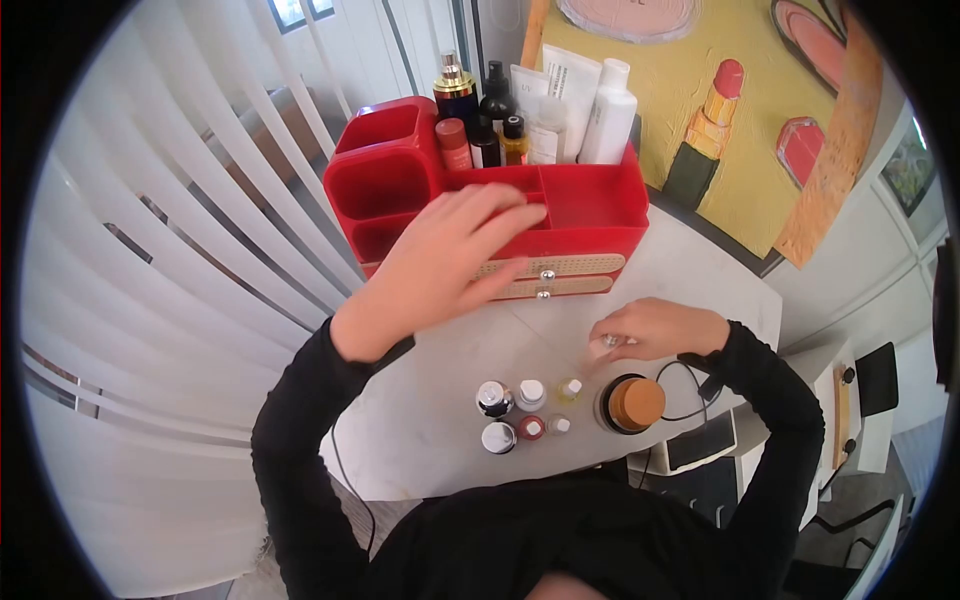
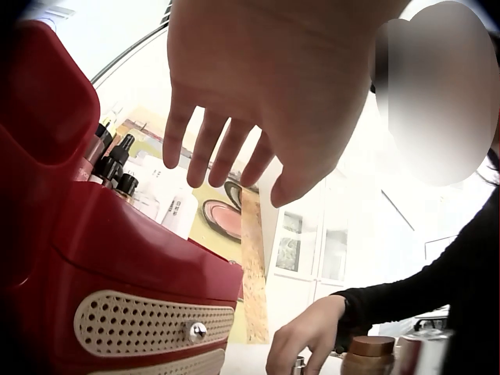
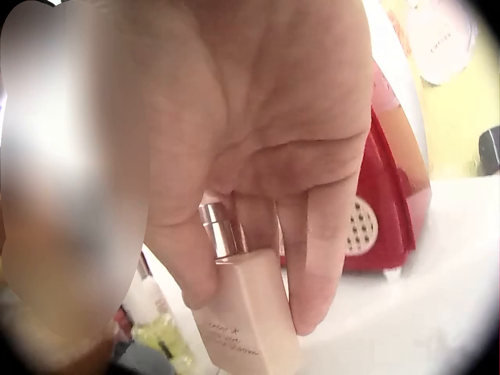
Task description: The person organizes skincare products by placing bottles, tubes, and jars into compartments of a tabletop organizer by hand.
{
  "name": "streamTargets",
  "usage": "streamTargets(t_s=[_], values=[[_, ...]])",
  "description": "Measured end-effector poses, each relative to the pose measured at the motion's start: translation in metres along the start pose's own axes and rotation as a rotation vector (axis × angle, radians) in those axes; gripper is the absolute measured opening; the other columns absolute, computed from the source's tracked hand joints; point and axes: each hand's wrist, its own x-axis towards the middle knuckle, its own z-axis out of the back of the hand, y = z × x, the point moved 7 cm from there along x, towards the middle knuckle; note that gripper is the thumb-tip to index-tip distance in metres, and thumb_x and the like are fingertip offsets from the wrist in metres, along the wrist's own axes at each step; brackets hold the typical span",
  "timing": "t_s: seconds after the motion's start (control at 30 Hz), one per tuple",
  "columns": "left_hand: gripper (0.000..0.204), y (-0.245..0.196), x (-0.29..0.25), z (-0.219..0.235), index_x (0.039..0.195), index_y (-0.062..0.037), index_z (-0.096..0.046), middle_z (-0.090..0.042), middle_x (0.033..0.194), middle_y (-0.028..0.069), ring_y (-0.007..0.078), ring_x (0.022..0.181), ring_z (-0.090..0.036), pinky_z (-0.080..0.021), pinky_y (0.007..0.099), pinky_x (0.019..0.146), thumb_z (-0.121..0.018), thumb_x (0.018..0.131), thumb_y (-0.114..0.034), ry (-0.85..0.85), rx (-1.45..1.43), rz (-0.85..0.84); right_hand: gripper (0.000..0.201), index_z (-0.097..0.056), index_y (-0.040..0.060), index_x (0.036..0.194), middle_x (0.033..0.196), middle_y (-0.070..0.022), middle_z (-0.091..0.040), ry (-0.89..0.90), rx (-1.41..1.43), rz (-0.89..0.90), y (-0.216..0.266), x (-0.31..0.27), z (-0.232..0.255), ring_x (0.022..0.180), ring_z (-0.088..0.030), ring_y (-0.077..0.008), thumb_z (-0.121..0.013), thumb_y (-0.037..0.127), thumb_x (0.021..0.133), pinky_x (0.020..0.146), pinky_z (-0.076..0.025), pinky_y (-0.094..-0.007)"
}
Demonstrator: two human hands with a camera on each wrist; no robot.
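My left hand (image 1: 440, 255) is over the front left part of a red cosmetics organizer (image 1: 590, 242), with no object in its grasp. Its fingers are spread and fairly straight in the left wrist view. My right hand (image 1: 660, 328) holds a pale pink perfume bottle (image 3: 254, 316) with a silver spray neck, thumb on one side and fingers on the other. In the head view the bottle is mostly hidden by the hand, low over the table to the right of the organizer's drawers.
Several small bottles, one with a red body (image 1: 531, 428), stand in two rows near the table's front. A brown-lidded jar (image 1: 640, 402) is right of them, beside a black cable (image 1: 690, 410). Tall bottles and white tubes (image 1: 570, 85) fill the organizer's back. A painting (image 1: 740, 150) leans behind.
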Motion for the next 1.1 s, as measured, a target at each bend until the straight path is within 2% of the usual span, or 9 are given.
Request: streamTargets(t_s=[0.1,0.17,0.23,0.27,0.5,0.7,0.9,1.03,1.1], values=[[0.047,0.017,0.031,-0.008,0.13,-0.0086,-0.056,-0.054,0.126,0.0111,0.0326,0.114,-0.056,-0.047,0.0424,0.094,-0.07,0.085,-0.014,-0.129,0.126,0.007,0.024,-0.065,0.0048,0.109,0.101,-0.0129,-0.07,-0.141,0.219,0.012,0.012,-0.012,0.053,0.085,-0.068,-0.0268,-0.071,0.016,0.089,0.076,-0.053,-0.035],[0.047,0.025,0.054,-0.013,0.13,-0.0092,-0.057,-0.054,0.125,0.0112,0.0323,0.114,-0.056,-0.047,0.0424,0.093,-0.07,0.084,-0.014,-0.189,0.172,0.008,0.026,-0.065,0.0035,0.11,0.1,-0.0109,-0.07,-0.362,0.275,0.114,0.026,-0.026,0.102,0.087,-0.068,-0.0216,-0.073,0.012,0.087,0.077,-0.052,-0.0319],[0.044,0.037,0.077,-0.017,0.125,-0.0101,-0.059,-0.056,0.12,0.0103,0.0314,0.111,-0.057,-0.049,0.0431,0.091,-0.07,0.082,-0.012,-0.291,0.259,-0.017,0.034,-0.064,0.0033,0.116,0.107,-0.0086,-0.068,-0.674,0.056,0.155,0.025,-0.043,0.144,0.1,-0.065,-0.0192,-0.076,0.01,0.085,0.079,-0.052,-0.031],[0.044,0.045,0.087,-0.02,0.125,-0.0101,-0.059,-0.056,0.12,0.0103,0.0314,0.111,-0.057,-0.049,0.0431,0.091,-0.07,0.082,-0.012,-0.292,0.255,-0.021,0.021,-0.062,0.0048,0.107,0.103,-0.0048,-0.065,-0.833,0.07,0.183,0.03,-0.047,0.16,0.091,-0.061,-0.0165,-0.07,0.01,0.088,0.074,-0.05,-0.0269],[0.023,0.087,0.11,-0.04,0.105,-0.0057,-0.063,-0.055,0.109,0.0111,0.0339,0.095,-0.062,-0.051,0.0435,0.084,-0.069,0.083,-0.006,-0.108,0.243,0.006,0.029,-0.064,0.0075,0.119,0.102,-0.0095,-0.064,-1.148,-0.254,0.222,0.001,-0.01,0.2,0.092,-0.064,-0.0268,-0.066,0.011,0.091,0.078,-0.053,-0.0339],[0.018,0.099,0.11,-0.035,0.099,-0.0037,-0.068,-0.056,0.109,0.0099,0.0333,0.095,-0.064,-0.051,0.0423,0.085,-0.069,0.081,0.0,-0.075,0.107,0.067,0.038,-0.063,0.0069,0.123,0.101,-0.0129,-0.063,-1.166,-0.732,0.253,0.021,0.005,0.2,0.092,-0.063,-0.0315,-0.067,0.004,0.086,0.079,-0.052,-0.0343],[0.014,0.103,0.104,-0.029,0.093,-0.001,-0.069,-0.058,0.106,0.01,0.0327,0.094,-0.065,-0.053,0.0412,0.084,-0.068,0.08,0.004,-0.114,0.06,0.07,0.031,-0.065,0.0081,0.116,0.087,-0.0121,-0.056,-0.906,-0.753,0.187,0.019,0.04,0.21,0.082,-0.059,-0.0315,-0.064,0.006,0.085,0.073,-0.049,-0.0382],[0.014,0.104,0.1,-0.026,0.094,-0.0009,-0.07,-0.058,0.106,0.0102,0.0325,0.094,-0.065,-0.053,0.0408,0.084,-0.068,0.08,0.004,-0.136,0.006,0.039,0.023,-0.065,0.0132,0.11,0.084,-0.0081,-0.062,-0.874,-0.826,0.176,0.011,0.051,0.214,0.082,-0.061,-0.0307,-0.066,0.017,0.087,0.075,-0.049,-0.0395],[0.015,0.103,0.1,-0.027,0.094,-0.0013,-0.07,-0.058,0.105,0.0105,0.032,0.093,-0.065,-0.053,0.04,0.084,-0.067,0.08,0.004,-0.134,0.034,0.026,0.023,-0.066,0.0144,0.109,0.083,-0.008,-0.062,-0.996,-0.851,0.281,0.015,0.04,0.214,0.081,-0.062,-0.0305,-0.067,0.017,0.085,0.073,-0.048,-0.0402]])
